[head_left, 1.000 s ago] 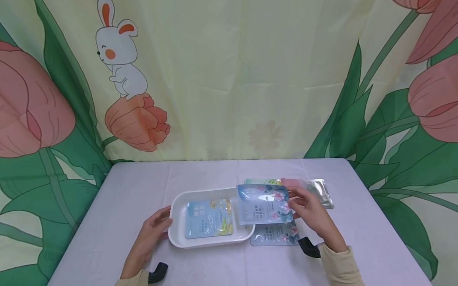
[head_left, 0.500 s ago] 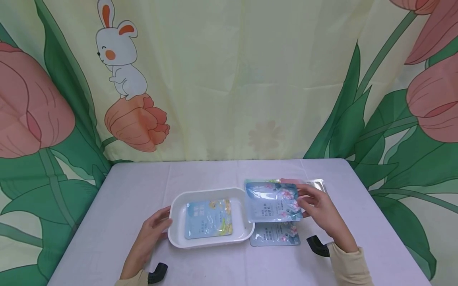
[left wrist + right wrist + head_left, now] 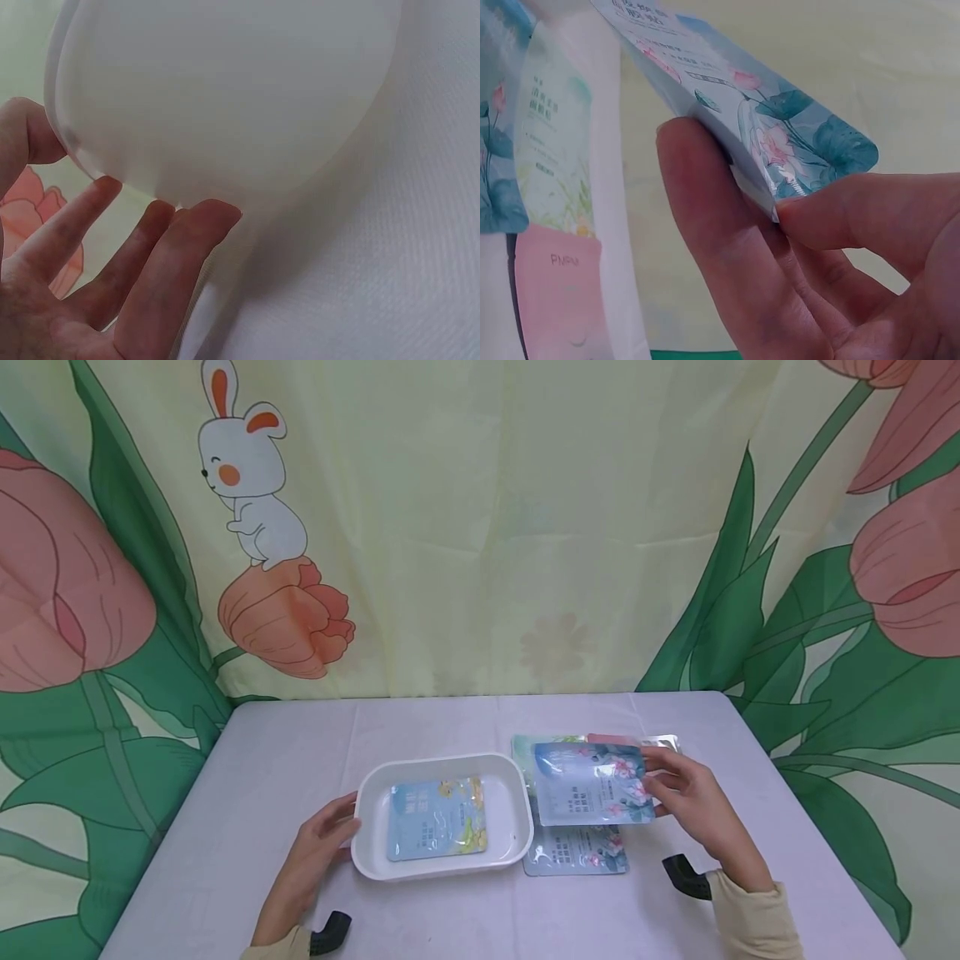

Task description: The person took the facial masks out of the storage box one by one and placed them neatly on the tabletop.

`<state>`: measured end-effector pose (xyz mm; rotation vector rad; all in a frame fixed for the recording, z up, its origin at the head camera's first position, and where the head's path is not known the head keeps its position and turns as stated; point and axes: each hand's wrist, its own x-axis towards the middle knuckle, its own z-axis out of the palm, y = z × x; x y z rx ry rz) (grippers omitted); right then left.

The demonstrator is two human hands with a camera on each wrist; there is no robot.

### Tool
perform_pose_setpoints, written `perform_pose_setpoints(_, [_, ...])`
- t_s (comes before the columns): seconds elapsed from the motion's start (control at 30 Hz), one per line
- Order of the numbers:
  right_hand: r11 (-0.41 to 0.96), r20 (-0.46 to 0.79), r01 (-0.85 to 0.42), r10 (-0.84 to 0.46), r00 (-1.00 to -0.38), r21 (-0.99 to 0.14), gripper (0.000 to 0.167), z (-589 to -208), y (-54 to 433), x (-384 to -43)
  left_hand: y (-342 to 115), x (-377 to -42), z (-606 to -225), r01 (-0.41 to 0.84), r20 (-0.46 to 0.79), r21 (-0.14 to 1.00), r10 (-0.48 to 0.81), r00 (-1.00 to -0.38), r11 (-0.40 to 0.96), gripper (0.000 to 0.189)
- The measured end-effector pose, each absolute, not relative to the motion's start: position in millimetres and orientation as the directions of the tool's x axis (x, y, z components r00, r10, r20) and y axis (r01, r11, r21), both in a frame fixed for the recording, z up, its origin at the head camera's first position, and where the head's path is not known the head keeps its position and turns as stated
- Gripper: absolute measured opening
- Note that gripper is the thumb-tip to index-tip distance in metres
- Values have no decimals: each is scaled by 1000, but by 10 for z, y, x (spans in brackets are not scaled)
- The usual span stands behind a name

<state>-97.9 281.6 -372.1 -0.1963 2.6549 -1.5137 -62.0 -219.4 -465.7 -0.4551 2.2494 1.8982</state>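
A blue sheet mask packet (image 3: 592, 783) with pink flowers hangs tilted above the table; my right hand (image 3: 693, 802) pinches its right edge. In the right wrist view the thumb (image 3: 855, 214) lies on the printed face, with the fingers behind. My left hand (image 3: 318, 843) holds the left end of a white tray (image 3: 517, 852); in the left wrist view the fingers (image 3: 161, 277) touch its outer wall and the thumb is at the rim. A light blue packet (image 3: 437, 818) with yellow print lies in the tray.
Another blue flowered packet (image 3: 576, 852) lies right of the tray, partly covered by the held one. Behind are a green packet (image 3: 555, 135), a pink packet (image 3: 559, 292) and a silver one (image 3: 663, 742). A printed curtain (image 3: 450, 527) hangs beyond the white table (image 3: 300, 735).
My right hand has carried the blue flowered packet rightward, off the tray's right end and over the packets on the table. My left hand and the tray have stayed in place.
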Motion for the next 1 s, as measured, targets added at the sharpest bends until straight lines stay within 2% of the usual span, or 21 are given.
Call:
perform_pose_setpoints(0.47, [553, -33, -24, -93, -995, -833, 50, -3752, 2988, -933, -2206, -630, -4653, -333, -318, 932, -119, -941, 145, 56])
perform_pose_setpoints(1.0, [548, -83, 40, -54, -995, -836, 48, -3874, 3179, -883, -2209, -628, -4670, -325, -312, 937, -112, -943, 127, 54])
